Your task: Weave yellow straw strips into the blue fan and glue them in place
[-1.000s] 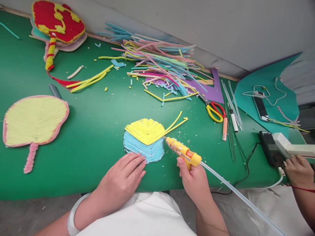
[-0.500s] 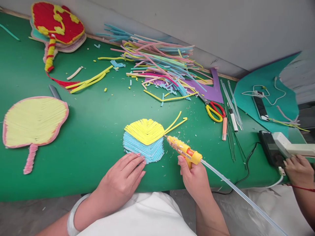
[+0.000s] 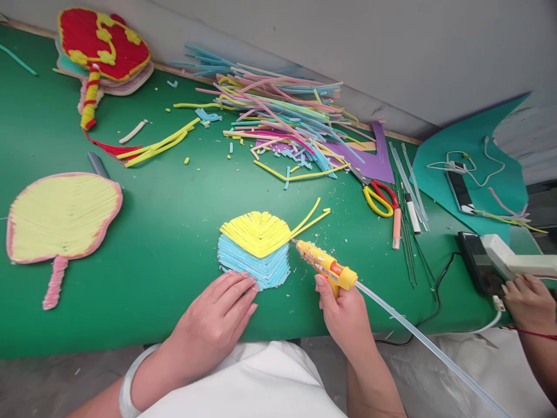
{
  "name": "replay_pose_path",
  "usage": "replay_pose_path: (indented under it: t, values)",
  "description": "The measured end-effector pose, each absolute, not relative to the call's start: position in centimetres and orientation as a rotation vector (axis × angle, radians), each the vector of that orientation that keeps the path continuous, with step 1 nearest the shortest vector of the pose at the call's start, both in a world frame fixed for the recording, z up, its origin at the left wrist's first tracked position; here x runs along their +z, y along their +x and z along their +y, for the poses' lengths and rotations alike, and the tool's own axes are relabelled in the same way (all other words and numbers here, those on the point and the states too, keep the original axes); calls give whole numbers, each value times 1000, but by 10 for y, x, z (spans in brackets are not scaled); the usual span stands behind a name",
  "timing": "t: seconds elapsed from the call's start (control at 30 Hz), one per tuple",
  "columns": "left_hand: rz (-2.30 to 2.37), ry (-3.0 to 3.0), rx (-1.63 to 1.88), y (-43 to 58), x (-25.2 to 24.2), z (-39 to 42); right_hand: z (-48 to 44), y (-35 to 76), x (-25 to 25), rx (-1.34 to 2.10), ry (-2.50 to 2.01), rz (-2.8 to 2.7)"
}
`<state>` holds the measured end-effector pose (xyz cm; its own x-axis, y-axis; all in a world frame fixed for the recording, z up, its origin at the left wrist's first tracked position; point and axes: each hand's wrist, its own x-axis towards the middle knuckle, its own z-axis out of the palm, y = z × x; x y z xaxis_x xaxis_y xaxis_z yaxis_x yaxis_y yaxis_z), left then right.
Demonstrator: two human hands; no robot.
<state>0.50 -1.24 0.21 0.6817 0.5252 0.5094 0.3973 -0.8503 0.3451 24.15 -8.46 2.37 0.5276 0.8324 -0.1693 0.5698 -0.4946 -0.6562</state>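
A fan-shaped panel (image 3: 256,264) covered in pipe cleaner lies on the green table, blue below and yellow above. Two yellow pipe cleaners (image 3: 311,219) stick out from its upper right edge. My left hand (image 3: 217,310) rests flat on the panel's lower left edge, fingers stretched out. In my right hand (image 3: 346,316) is a yellow hot glue gun (image 3: 324,264), gripped by its handle. The nozzle is close to the panel's right edge, where the yellow strips come out; whether it touches I cannot tell. A long clear glue stick (image 3: 430,348) trails from the gun's back.
Bundled pipe cleaners (image 3: 282,107) and cut bits lie at the back. Scissors (image 3: 378,197) and thin wires (image 3: 405,244) are to the right. A finished yellow fan (image 3: 65,217) and a red fan (image 3: 104,43) sit left. Another person's hand (image 3: 528,302) is by a power strip (image 3: 474,261).
The view has shifted very slightly. My hands, the glue gun and the panel stay practically where they were.
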Motion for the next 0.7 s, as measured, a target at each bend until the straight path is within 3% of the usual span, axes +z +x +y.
replay_pose_path:
  t: [0.7]
  values:
    - [764,2679,894,4,1,-15,-82,238,34,690,-2227,-1181]
